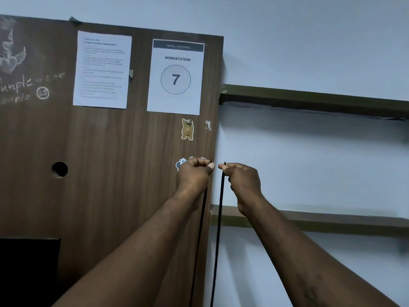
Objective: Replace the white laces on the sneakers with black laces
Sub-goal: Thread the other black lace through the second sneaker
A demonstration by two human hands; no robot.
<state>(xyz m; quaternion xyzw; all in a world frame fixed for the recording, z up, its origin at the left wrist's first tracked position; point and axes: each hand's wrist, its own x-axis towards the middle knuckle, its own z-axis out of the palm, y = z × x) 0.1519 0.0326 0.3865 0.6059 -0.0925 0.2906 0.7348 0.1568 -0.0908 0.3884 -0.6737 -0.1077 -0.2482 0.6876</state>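
Both forearms come up from the bottom corners and meet near the middle. Between them run two strands of black lace (pixel 221 196), side by side and pretty much taut, going straight down off the bottom edge. Can't tell whether they join up below.

The left hand (pixel 194 173) is curled into a loose fist and pinches one strand near its end between thumb and forefinger, with the little tip poking out on top. The right hand (pixel 242 177) does the same with the other strand, fingers curled and thumb and forefinger clamped just under its tip. The two hands sit at about the same height, thumbs nearly touching but with a small gap between them.

Behind the hands is a brown wood board (pixel 110 173) leaning against a pale wall (pixel 309 162). The left hand partly covers a blue and white sticker (pixel 181 163), and above that there's a bear sticker (pixel 187 129). Higher up is a sheet (pixel 176 77) reading WORKSTATION 7, and to its left a printed page (pixel 101 69) too blurry to read. There's also a round hole (pixel 59 169) on the left, chalk scribbles (pixel 22 85) top left, and something black (pixel 28 269) in the bottom left corner.

On the wall to the right are an upper shelf (pixel 309 100) and a lower shelf (pixel 332 222).
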